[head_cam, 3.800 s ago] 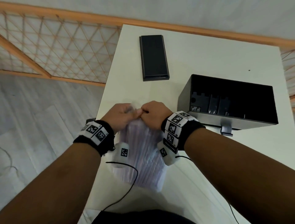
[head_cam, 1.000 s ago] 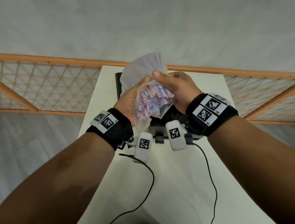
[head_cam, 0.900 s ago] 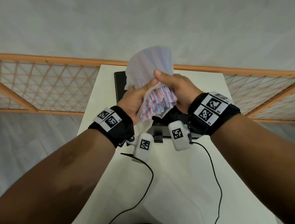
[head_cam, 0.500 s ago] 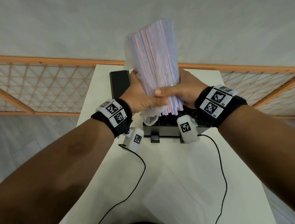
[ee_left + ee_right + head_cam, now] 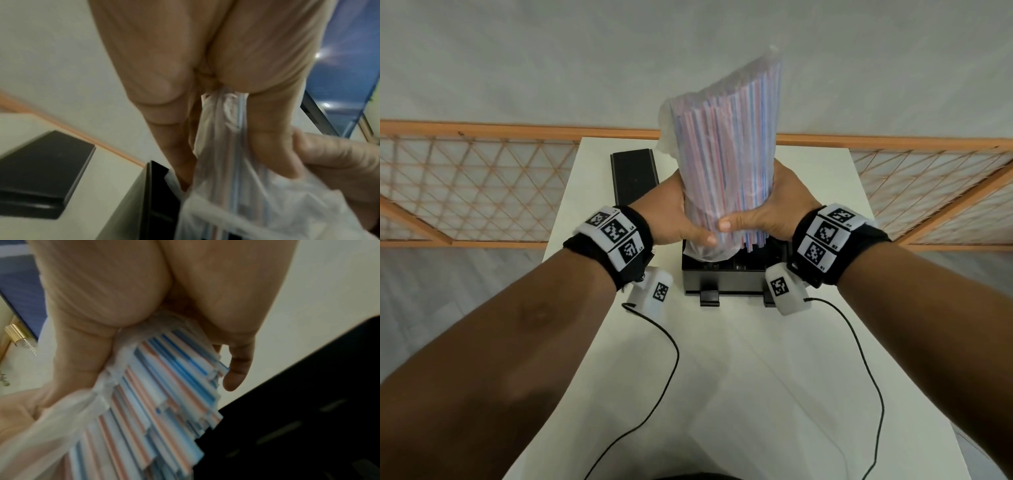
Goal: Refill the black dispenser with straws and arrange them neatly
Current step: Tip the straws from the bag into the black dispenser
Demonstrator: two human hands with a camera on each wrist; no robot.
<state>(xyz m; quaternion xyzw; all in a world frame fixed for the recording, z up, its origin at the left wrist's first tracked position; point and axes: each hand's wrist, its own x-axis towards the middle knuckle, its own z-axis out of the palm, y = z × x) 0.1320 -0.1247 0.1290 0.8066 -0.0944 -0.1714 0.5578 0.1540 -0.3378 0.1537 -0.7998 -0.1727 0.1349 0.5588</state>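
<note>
Both hands hold a clear plastic bag of red, blue and white striped straws (image 5: 726, 144) upright, open end down, over the black dispenser (image 5: 722, 279). My left hand (image 5: 674, 219) grips the bag's lower left side, my right hand (image 5: 767, 212) its lower right, thumbs meeting in front. Straw ends (image 5: 751, 240) stick out below the bag mouth toward the open box. In the right wrist view the striped straws (image 5: 164, 402) fan out over the dispenser (image 5: 298, 426). In the left wrist view, fingers pinch the crumpled bag (image 5: 236, 178) beside the dispenser wall (image 5: 152, 203).
The dispenser's flat black lid (image 5: 634, 178) lies at the back left of the white table (image 5: 722, 377). An orange-framed mesh railing (image 5: 465, 185) runs behind the table. Two thin black cables (image 5: 664, 342) trail from the wrist cameras across the table front.
The bag has been lifted off the table, turned mouth down and raised upright over the dispenser. Within the last second it swung from tilted to vertical, and straws began sliding out below.
</note>
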